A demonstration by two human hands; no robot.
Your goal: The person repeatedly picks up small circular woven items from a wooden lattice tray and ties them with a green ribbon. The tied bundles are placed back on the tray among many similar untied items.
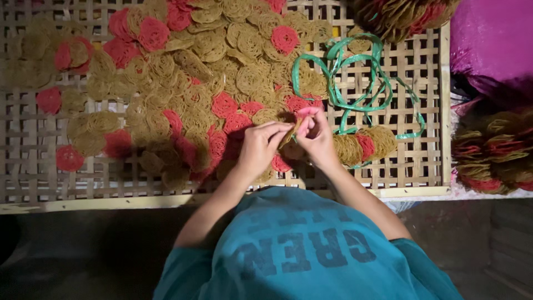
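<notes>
My left hand (261, 145) and my right hand (318, 135) meet over a woven bamboo tray (422, 166), both pinching a few thin round noodle crackers (291, 135), tan and red, held on edge between the fingers. A threaded row of crackers (366, 145) lies just right of my right hand, tied with green plastic strap (355, 78) that loops in a tangle behind it. A loose heap of tan and red crackers (194, 78) covers the tray to the left and behind my hands.
Bundled stacks of crackers (491, 153) lie off the tray at the right, with another bundle (402, 14) at the top. A pink plastic sheet (491, 39) fills the top right corner. The tray's wooden front rail (111, 203) runs above my teal shirt.
</notes>
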